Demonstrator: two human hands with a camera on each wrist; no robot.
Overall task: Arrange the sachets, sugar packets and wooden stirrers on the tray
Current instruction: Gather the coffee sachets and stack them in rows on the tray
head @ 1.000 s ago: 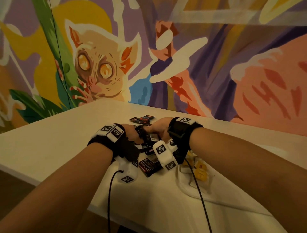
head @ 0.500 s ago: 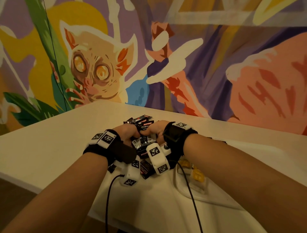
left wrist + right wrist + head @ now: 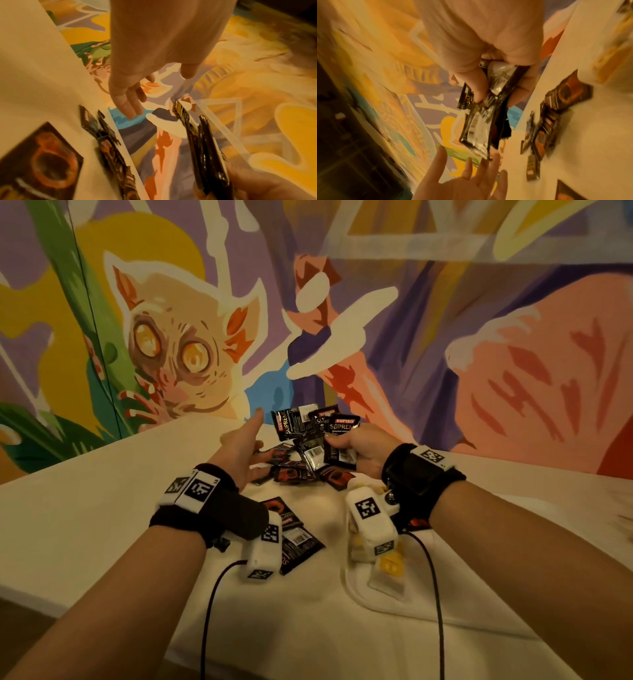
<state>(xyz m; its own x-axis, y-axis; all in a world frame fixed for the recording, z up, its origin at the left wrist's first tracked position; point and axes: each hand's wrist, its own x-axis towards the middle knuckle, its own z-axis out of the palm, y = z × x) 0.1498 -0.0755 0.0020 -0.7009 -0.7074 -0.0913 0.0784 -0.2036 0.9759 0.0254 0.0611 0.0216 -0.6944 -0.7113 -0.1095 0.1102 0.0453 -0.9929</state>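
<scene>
My right hand (image 3: 356,445) grips a fanned bundle of black coffee sachets (image 3: 317,424) lifted above the white table; the same bundle (image 3: 481,121) shows pinched between thumb and fingers in the right wrist view. Just left of the bundle my left hand (image 3: 245,445) is spread with straight fingers and holds nothing. Several loose sachets (image 3: 301,474) lie on the table under the hands, and more (image 3: 298,544) lie nearer me. Yellow sugar packets (image 3: 390,565) sit in a white tray (image 3: 359,594) below my right wrist. I see no wooden stirrers.
The white table (image 3: 102,501) ends at a front edge near me and meets a painted mural wall (image 3: 445,337) behind. Black cables (image 3: 209,611) hang from both wrist cameras over the table's near part.
My right hand has lifted the gathered sachets off the table. The left hand has let go of them and spread its fingers beside the bundle.
</scene>
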